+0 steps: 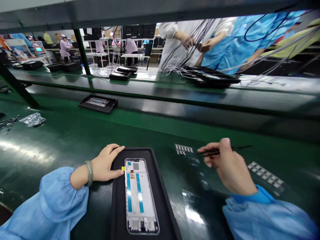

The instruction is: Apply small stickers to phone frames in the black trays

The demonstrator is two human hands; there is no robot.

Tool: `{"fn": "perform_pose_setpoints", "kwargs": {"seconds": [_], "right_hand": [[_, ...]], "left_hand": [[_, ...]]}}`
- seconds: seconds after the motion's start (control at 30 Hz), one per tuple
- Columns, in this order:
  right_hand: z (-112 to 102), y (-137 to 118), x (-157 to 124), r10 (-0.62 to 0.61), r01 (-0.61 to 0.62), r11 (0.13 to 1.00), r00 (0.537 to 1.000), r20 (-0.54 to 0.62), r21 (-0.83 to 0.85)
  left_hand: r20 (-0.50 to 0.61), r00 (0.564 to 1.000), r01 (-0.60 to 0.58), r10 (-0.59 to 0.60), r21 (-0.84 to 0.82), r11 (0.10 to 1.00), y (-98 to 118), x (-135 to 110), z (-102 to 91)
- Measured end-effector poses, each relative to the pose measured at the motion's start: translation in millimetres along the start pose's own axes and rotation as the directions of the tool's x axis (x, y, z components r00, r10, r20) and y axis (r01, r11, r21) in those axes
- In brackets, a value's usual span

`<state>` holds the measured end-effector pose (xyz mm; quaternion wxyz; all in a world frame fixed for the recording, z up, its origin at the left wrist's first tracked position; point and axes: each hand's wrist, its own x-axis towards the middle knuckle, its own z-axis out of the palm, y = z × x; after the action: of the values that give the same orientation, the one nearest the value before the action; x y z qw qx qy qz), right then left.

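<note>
My left hand [106,164] rests with its fingers apart on the left rim of a black tray [160,196]. Inside the tray lies a phone frame [147,196] with two blue strips, and a small yellow tab [123,168] sticks out beside my left thumb. Over on the right, my right hand [228,163] is closed around dark tweezers [212,152]. Their tips point left, close to a clear sheet with small pale stickers [184,148]. A second sheet of pale pieces [266,175] lies to the right of that hand.
Farther back on the green bench [75,133] is another black tray [110,106] with a phone frame. A clear plastic bag [33,119] and small dark parts [8,124] lie at left. Beyond the raised ledge, co-workers stand near hanging cables [192,43] and stacked trays [210,77].
</note>
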<state>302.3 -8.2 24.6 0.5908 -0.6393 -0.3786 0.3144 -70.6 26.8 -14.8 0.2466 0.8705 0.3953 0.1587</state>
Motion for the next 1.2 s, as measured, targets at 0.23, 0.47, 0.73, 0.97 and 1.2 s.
{"fn": "perform_pose_setpoints", "kwargs": {"seconds": [0.23,0.47,0.73,0.97,1.2], "right_hand": [[-2.8,39.1,17.8,0.169,-0.167,0.970,0.986,0.003,0.178],[6.2,52.8,19.0,0.172,-0.167,0.980,0.984,-0.036,0.104],[7.3,55.4,18.1,0.196,-0.194,0.977,0.980,-0.018,0.085],[4.0,30.6,14.9,0.255,-0.276,0.935,0.960,0.119,0.222],[19.0,-8.8,-18.4,0.166,-0.235,0.922,0.958,0.235,0.307]], "left_hand": [[0.023,0.999,-0.044,0.042,0.106,0.993,27.5,16.1,0.2],[0.225,0.910,-0.402,0.348,0.279,0.872,87.6,72.4,26.5],[0.328,0.838,-0.522,0.437,0.246,0.817,116.1,121.1,81.1],[0.281,0.848,-0.493,0.449,0.111,0.863,114.5,118.6,87.8],[0.080,0.956,-0.259,0.283,-0.231,0.938,117.9,110.6,60.2]]}}
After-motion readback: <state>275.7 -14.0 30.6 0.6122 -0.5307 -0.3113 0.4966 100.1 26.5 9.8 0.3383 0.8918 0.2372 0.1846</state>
